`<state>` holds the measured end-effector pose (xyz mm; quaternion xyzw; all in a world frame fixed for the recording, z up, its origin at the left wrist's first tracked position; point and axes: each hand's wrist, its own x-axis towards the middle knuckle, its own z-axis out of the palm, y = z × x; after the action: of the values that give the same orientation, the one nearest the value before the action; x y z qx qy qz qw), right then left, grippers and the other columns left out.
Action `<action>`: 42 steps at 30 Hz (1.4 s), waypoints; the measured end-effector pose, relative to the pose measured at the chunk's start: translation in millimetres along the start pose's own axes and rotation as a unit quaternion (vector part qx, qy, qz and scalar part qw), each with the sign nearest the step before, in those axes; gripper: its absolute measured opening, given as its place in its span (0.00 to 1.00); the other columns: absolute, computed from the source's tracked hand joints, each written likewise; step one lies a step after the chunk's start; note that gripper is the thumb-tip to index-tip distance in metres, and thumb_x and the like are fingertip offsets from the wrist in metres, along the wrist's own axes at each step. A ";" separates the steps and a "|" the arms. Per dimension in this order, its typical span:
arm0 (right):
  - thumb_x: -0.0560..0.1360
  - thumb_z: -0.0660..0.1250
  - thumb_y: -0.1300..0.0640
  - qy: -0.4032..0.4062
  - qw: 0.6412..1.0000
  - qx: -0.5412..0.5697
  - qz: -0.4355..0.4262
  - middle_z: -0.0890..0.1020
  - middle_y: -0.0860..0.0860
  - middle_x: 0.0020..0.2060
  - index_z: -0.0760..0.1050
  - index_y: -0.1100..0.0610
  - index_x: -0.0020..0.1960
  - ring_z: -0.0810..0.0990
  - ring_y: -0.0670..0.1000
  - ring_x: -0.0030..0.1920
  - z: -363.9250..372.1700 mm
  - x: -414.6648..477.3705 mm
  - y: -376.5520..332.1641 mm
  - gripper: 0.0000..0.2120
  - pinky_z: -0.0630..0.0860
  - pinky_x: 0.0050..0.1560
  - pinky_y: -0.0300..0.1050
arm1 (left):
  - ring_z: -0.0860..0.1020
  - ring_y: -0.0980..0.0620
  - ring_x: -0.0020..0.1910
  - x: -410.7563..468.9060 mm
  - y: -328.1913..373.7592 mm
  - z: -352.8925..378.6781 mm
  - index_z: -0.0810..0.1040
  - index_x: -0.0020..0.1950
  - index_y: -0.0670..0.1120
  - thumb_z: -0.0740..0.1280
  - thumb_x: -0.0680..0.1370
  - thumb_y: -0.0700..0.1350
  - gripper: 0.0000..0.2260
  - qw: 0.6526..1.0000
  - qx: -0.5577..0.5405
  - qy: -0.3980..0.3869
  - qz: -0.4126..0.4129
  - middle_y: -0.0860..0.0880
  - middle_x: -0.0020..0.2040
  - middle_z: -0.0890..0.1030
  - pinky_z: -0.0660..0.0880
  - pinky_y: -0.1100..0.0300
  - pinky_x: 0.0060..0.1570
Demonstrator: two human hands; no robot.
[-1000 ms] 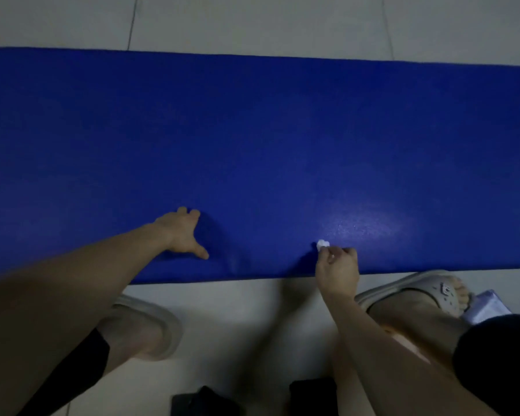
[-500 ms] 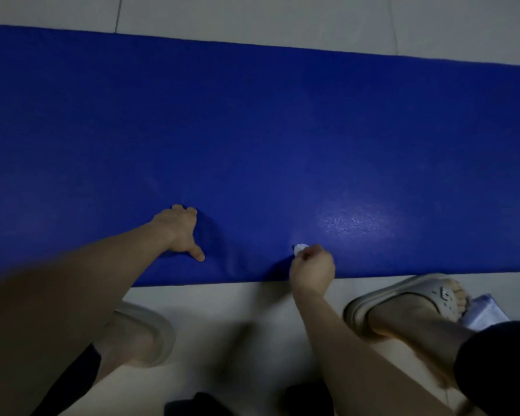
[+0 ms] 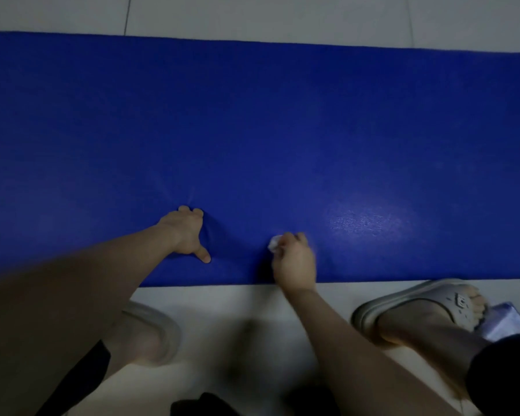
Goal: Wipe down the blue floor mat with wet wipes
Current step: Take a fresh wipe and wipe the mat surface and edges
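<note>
The right hand (image 3: 294, 262) pinches a wadded wet wipe (image 3: 273, 244) at six o'clock on the blue floor mat (image 3: 282, 130). The left hand (image 3: 186, 232), thumb splayed, presses down; harder pressure could bunch the mat.

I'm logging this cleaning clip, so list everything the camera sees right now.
blue floor mat: one, blue, spanning the view
wet wipe: one, white, crumpled, on the mat
floor: one, pale grey tiles, around the mat
slippers: two, pale grey, on the feet beside the mat's near edge
packet: one, pale lilac, by the right foot
dark item: one, black, bottom edge, blurred
left hand: one, pressing the mat
right hand: one, gripping the wet wipe
</note>
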<state>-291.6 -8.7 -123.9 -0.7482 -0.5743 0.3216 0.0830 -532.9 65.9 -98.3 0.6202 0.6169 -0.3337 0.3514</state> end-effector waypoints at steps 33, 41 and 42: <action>0.81 0.65 0.52 0.115 0.988 -0.013 0.103 0.81 0.59 0.47 0.75 0.55 0.47 0.80 0.62 0.43 -65.7 74.6 71.4 0.08 0.71 0.40 0.47 | 0.74 0.47 0.60 2.9 3.8 1.6 0.63 0.74 0.46 0.80 0.61 0.68 0.50 1.000 0.007 0.003 -0.008 0.45 0.66 0.68 0.76 0.56 0.52; 0.83 0.60 0.53 0.147 0.982 0.002 0.118 0.79 0.59 0.49 0.75 0.60 0.53 0.71 0.54 0.39 -34.9 72.6 20.4 0.10 0.65 0.40 0.44 | 0.74 0.49 0.58 5.8 0.9 2.9 0.64 0.74 0.47 0.79 0.61 0.69 0.50 1.000 0.013 0.009 0.000 0.46 0.65 0.69 0.76 0.57 0.51; 0.83 0.60 0.53 0.134 0.987 -0.006 0.090 0.78 0.59 0.48 0.75 0.60 0.54 0.72 0.54 0.38 -23.1 68.5 2.0 0.10 0.64 0.40 0.44 | 0.74 0.49 0.56 6.3 0.1 3.5 0.64 0.73 0.47 0.79 0.61 0.69 0.49 1.000 0.015 0.011 0.001 0.46 0.65 0.69 0.76 0.57 0.51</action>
<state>-267.6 58.9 -133.3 -0.8334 -0.4905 0.2214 0.1259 -532.6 66.2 -105.5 0.6298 0.6150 -0.3358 0.3352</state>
